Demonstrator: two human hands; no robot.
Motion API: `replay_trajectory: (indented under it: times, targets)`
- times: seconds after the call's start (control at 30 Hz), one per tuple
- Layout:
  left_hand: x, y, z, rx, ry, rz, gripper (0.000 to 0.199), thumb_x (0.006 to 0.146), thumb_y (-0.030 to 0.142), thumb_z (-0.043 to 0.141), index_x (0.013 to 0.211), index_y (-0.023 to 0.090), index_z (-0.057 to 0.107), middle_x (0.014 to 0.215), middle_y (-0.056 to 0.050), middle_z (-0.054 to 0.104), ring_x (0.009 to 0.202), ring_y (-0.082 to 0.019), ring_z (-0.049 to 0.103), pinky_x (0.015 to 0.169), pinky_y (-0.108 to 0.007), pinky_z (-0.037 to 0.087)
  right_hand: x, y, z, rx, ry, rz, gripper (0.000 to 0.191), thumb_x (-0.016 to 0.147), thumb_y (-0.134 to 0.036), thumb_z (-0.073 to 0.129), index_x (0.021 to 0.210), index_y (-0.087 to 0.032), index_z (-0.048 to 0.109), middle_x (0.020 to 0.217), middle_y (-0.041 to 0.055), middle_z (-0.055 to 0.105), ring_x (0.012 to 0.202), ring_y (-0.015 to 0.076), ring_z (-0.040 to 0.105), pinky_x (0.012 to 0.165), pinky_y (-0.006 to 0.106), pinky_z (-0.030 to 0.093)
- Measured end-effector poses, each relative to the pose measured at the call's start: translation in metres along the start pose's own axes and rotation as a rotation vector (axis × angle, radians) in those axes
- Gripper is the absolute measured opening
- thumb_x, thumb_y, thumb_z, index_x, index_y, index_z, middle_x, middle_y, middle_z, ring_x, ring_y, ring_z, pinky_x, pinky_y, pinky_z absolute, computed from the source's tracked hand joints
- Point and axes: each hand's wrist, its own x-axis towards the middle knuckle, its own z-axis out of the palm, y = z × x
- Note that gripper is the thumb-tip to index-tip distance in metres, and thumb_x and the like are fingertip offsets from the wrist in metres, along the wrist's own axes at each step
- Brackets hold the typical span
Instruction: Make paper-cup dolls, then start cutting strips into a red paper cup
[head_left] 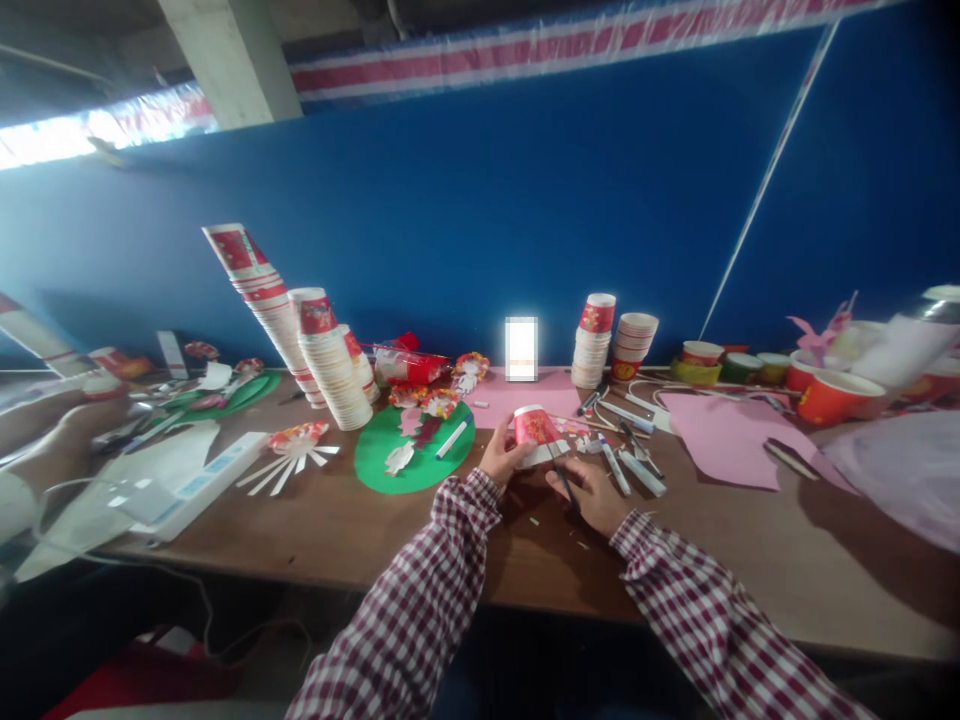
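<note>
My left hand (504, 455) is closed around the side of a red and white paper cup (534, 425), which lies tilted above the table. My right hand (596, 492) grips a pair of dark scissors (568, 488), their blades against the cup's lower rim. Small white paper scraps lie on the table below my hands. Beside the cup, to the right, are a marker pen (613, 464) and several other slim tools. A green paper oval (375, 465) with paper cut-outs and a blue-and-white marker (454, 438) rests left of my left hand.
Tall stacks of paper cups (334, 375) stand at the left, shorter stacks (592, 355) at the back. A power strip (206, 480), a fringed cut cup (298, 447) and pink paper (731, 440) lie around. Another person's hand (97, 415) is at far left. A blue partition (480, 220) rises behind.
</note>
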Motion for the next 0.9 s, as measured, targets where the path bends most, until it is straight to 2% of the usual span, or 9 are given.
replay_trajectory:
  times: [0.13, 0.33, 0.9]
  targets:
    - [0.002, -0.003, -0.002, 0.013, -0.003, 0.008, 0.089, 0.058, 0.03, 0.077, 0.134, 0.019, 0.031, 0.081, -0.004, 0.063, 0.063, -0.013, 0.057, 0.061, -0.026, 0.046, 0.0, 0.002, 0.0, -0.005, 0.022, 0.012, 0.025, 0.077, -0.04, 0.06, 0.09, -0.019, 0.064, 0.054, -0.0017, 0.052, 0.047, 0.0127, 0.048, 0.042, 0.023, 0.038]
    - [0.006, -0.01, -0.007, 0.063, -0.049, 0.045, 0.087, 0.059, 0.029, 0.077, 0.133, 0.018, 0.033, 0.088, -0.006, 0.064, 0.073, -0.016, 0.06, 0.067, -0.027, 0.047, 0.002, 0.006, 0.0, 0.057, 0.012, 0.017, 0.028, 0.077, -0.04, 0.059, 0.093, -0.018, 0.063, 0.058, -0.0013, 0.053, 0.049, 0.0127, 0.049, 0.044, 0.023, 0.041]
    - [0.007, -0.013, -0.008, 0.12, -0.067, 0.061, 0.088, 0.06, 0.033, 0.076, 0.134, 0.017, 0.031, 0.085, -0.006, 0.063, 0.07, -0.015, 0.059, 0.063, -0.026, 0.047, 0.001, 0.0, -0.001, -0.035, 0.045, 0.013, 0.025, 0.078, -0.041, 0.057, 0.084, -0.016, 0.061, 0.052, -0.0031, 0.05, 0.045, 0.0113, 0.047, 0.043, 0.022, 0.037]
